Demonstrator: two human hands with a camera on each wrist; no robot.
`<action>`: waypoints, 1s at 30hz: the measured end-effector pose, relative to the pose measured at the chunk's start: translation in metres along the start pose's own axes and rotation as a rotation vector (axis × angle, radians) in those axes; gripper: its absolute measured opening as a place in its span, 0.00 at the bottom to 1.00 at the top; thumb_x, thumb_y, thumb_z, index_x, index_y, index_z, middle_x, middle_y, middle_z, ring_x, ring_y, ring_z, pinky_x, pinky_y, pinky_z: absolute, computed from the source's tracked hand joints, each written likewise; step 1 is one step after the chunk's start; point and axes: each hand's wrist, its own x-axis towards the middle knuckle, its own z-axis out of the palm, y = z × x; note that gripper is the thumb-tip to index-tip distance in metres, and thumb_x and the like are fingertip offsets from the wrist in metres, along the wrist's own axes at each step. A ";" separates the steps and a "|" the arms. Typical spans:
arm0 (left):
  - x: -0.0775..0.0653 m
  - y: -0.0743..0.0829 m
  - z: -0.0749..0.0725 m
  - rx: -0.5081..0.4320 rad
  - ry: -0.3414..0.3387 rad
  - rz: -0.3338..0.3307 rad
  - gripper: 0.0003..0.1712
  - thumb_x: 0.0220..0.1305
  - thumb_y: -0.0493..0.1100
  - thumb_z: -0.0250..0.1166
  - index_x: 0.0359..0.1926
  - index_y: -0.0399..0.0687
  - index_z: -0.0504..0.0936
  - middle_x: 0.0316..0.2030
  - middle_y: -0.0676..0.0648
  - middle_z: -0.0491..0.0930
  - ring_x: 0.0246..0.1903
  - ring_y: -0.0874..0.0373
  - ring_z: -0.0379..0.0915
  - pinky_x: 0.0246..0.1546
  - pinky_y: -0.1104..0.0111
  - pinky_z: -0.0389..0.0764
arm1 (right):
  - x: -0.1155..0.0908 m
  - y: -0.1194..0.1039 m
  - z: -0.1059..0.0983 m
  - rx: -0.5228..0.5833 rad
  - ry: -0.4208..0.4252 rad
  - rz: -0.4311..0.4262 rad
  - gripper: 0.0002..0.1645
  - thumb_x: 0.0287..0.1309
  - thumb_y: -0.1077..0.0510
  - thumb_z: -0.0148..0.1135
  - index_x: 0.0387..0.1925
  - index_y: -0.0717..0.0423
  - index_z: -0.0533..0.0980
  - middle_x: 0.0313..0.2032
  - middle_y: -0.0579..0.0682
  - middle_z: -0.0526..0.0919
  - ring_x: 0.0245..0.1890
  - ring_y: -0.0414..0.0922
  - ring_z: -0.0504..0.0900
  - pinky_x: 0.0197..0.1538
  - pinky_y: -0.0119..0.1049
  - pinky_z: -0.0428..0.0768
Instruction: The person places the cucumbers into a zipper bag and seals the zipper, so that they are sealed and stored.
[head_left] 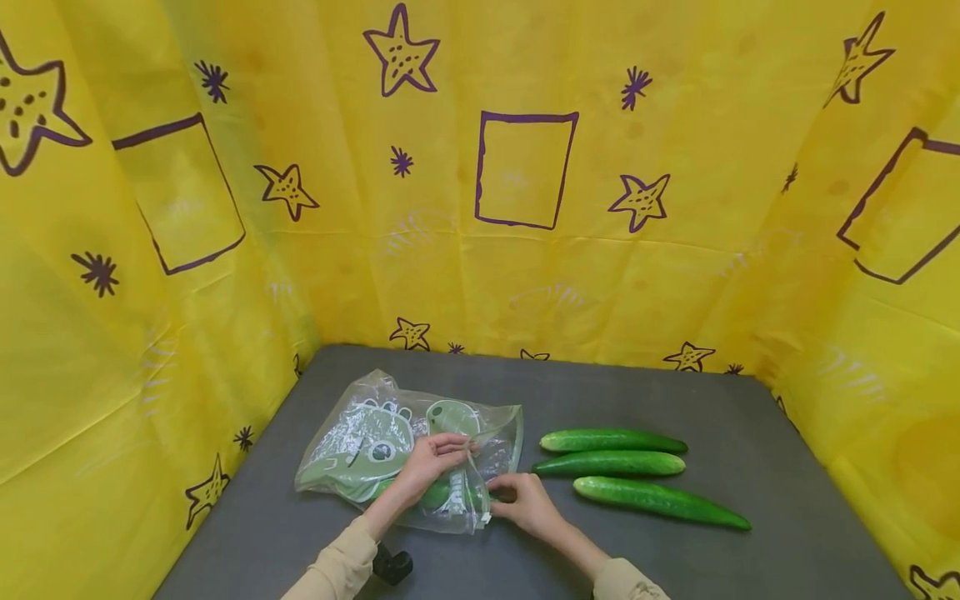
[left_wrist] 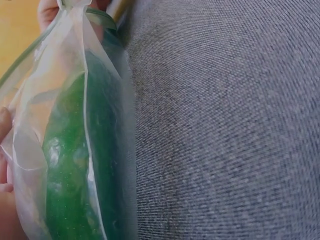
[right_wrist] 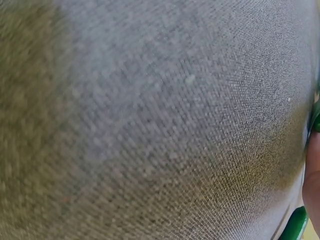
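Observation:
A clear plastic bag (head_left: 337, 442) with green dinosaur prints lies at the left of the dark table, its mouth facing right. My left hand (head_left: 431, 462) pinches the upper film near that mouth. Inside the bag is a green cucumber (left_wrist: 70, 165), seen through the film in the left wrist view. At the mouth, my right hand (head_left: 532, 504) grips the cucumber's near end between thumb and fingers; the bag's edge partly hides this grip. In the right wrist view only a finger (right_wrist: 312, 175) and bits of green show at the right edge.
Right of the bag lie an upper cucumber (head_left: 613, 441), a middle cucumber (head_left: 622, 463) and a lower cucumber (head_left: 660, 502), roughly side by side. A black object (head_left: 393, 565) shows by the left sleeve. A yellow curtain (head_left: 525, 283) with star drawings surrounds the grey table (head_left: 720, 433).

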 end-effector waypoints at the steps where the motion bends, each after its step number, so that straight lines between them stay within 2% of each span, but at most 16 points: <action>1: 0.000 0.000 0.000 0.004 0.003 0.000 0.20 0.60 0.31 0.62 0.52 0.22 0.74 0.48 0.28 0.78 0.43 0.62 0.82 0.44 0.77 0.80 | 0.000 0.000 0.000 0.000 -0.001 -0.002 0.12 0.45 0.64 0.70 0.36 0.59 0.84 0.36 0.51 0.88 0.38 0.37 0.84 0.40 0.26 0.81; 11: -0.001 0.000 0.000 0.020 -0.006 0.035 0.20 0.61 0.32 0.62 0.52 0.23 0.74 0.48 0.28 0.78 0.47 0.53 0.82 0.46 0.76 0.80 | 0.003 -0.002 -0.005 0.028 -0.056 0.001 0.13 0.48 0.60 0.71 0.38 0.59 0.83 0.37 0.51 0.88 0.39 0.39 0.84 0.42 0.25 0.81; 15: -0.001 -0.003 0.001 0.024 -0.003 0.044 0.19 0.60 0.32 0.62 0.52 0.24 0.74 0.48 0.28 0.78 0.47 0.50 0.81 0.47 0.74 0.81 | 0.001 -0.004 -0.007 0.074 -0.079 0.013 0.14 0.50 0.59 0.70 0.40 0.61 0.82 0.39 0.55 0.87 0.42 0.47 0.85 0.44 0.29 0.83; 18: -0.001 -0.006 0.004 0.030 0.008 0.042 0.19 0.60 0.31 0.63 0.51 0.25 0.76 0.47 0.29 0.79 0.46 0.53 0.82 0.47 0.73 0.81 | -0.003 -0.006 -0.008 0.091 -0.073 0.011 0.15 0.51 0.59 0.69 0.40 0.63 0.82 0.41 0.58 0.86 0.43 0.52 0.85 0.44 0.32 0.84; 23: 0.000 -0.007 0.006 0.059 0.016 0.041 0.18 0.60 0.33 0.63 0.50 0.27 0.77 0.46 0.32 0.81 0.45 0.56 0.82 0.46 0.74 0.81 | -0.010 -0.005 -0.011 0.047 -0.033 0.005 0.14 0.51 0.60 0.70 0.40 0.61 0.83 0.40 0.56 0.87 0.42 0.48 0.86 0.45 0.30 0.83; 30: -0.002 -0.003 0.005 0.073 0.039 0.028 0.19 0.59 0.33 0.63 0.50 0.26 0.76 0.47 0.30 0.80 0.47 0.50 0.82 0.45 0.74 0.81 | -0.023 -0.002 -0.027 0.092 -0.032 0.029 0.12 0.51 0.65 0.68 0.40 0.63 0.82 0.38 0.57 0.86 0.39 0.46 0.86 0.41 0.29 0.83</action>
